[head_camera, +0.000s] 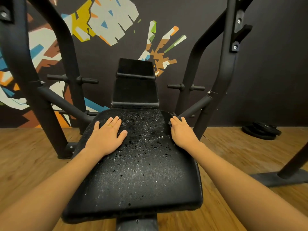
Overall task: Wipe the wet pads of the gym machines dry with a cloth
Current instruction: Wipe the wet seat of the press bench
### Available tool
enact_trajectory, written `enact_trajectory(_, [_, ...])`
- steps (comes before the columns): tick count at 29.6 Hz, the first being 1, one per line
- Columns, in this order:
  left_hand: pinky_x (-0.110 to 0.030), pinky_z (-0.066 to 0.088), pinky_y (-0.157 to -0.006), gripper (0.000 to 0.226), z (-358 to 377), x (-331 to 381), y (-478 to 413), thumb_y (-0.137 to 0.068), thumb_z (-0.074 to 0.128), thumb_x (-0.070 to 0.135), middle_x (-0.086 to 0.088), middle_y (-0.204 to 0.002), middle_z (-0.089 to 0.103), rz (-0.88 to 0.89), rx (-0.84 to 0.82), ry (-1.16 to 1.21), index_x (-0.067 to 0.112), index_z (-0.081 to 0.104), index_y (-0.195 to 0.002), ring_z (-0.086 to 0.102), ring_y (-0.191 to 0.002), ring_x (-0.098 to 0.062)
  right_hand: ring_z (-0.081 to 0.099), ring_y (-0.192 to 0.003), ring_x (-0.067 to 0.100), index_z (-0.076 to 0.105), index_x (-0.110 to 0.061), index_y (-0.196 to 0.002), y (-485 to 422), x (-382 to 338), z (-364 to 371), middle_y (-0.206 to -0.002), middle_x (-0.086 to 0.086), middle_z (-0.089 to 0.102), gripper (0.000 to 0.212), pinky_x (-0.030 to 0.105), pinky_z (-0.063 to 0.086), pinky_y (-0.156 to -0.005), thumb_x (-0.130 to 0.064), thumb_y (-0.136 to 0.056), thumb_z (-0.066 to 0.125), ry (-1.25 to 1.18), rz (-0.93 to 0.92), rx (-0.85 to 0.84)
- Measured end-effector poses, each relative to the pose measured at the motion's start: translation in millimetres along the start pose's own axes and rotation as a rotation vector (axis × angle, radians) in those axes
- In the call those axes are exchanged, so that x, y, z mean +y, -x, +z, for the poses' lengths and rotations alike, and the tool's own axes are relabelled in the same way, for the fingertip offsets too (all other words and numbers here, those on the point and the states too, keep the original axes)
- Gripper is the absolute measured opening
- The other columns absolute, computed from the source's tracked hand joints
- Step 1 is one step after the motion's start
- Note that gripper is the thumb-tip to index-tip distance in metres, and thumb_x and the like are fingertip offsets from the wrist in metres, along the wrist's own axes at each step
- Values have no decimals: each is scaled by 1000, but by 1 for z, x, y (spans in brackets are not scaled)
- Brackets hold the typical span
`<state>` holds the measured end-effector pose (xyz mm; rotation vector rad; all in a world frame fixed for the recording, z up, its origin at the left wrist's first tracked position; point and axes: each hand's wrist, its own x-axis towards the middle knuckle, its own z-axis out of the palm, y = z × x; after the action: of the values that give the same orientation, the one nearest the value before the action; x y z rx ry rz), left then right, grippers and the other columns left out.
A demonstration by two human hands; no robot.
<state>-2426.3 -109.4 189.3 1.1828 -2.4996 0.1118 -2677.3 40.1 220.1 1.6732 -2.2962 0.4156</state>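
A black padded bench [141, 172] of a gym machine fills the middle of the head view, its surface speckled with water droplets. My left hand [106, 135] lies flat on the pad's far left part with fingers straight; a dark textured layer, perhaps a black cloth, shows under and left of it, but I cannot tell for sure. My right hand [181, 132] rests flat along the pad's right edge, fingers straight. Two smaller black pads [135, 92] stand beyond the bench, toward the wall.
Black steel frame uprights [221, 77] rise on both sides of the bench, with pegs sticking out low down. Weight plates [261, 130] lie on the wooden floor at the right by the painted wall. A frame foot [283, 177] sits at the right.
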Motion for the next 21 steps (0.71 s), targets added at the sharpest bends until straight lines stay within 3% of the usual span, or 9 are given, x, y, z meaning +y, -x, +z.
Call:
enact_trajectory(4, [-55, 2, -125, 70, 1, -1, 2, -104, 21, 60, 6, -170, 6, 2, 0, 5, 22, 14, -162, 3, -156, -15, 18, -151, 34, 34, 0, -150, 31, 4, 0, -162, 14, 29, 42, 40, 12, -122, -15, -111, 29, 10, 34, -49])
enact_trajectory(11, [-54, 2, -124, 71, 2, -3, -2, -104, 21, 61, 6, -170, 6, 3, 14, 5, 22, 13, -162, 3, -156, -15, 22, -147, 31, 30, 3, -151, 12, -3, -9, -156, 15, 33, 45, 42, 11, -122, -15, -110, 26, 80, 43, -35])
enact_trajectory(16, [-54, 2, -124, 70, 3, 0, -2, -104, 22, 59, 6, -170, 7, 2, 10, 8, 22, 14, -162, 4, -156, -15, -1, -153, 40, 14, 1, -158, 41, 1, 4, -167, 20, 8, 57, 47, -1, -123, -26, -110, 27, 82, -8, -56])
enact_trajectory(19, [-55, 3, -124, 70, 3, 0, -1, -104, 23, 59, 5, -170, 7, 3, 11, 10, 21, 15, -162, 5, -156, -15, -19, -152, 40, -3, -16, -162, 45, 13, 4, -167, 21, -10, 65, 49, -2, -124, -30, -108, 30, -57, -2, -197])
enact_trajectory(21, [-55, 3, -124, 70, 4, 0, 1, -104, 22, 59, 5, -170, 7, 4, 15, 10, 21, 15, -162, 4, -156, -15, -21, -152, 37, -3, -21, -163, 44, 21, 4, -168, 19, -10, 65, 48, 0, -124, -27, -108, 31, -130, -18, -230])
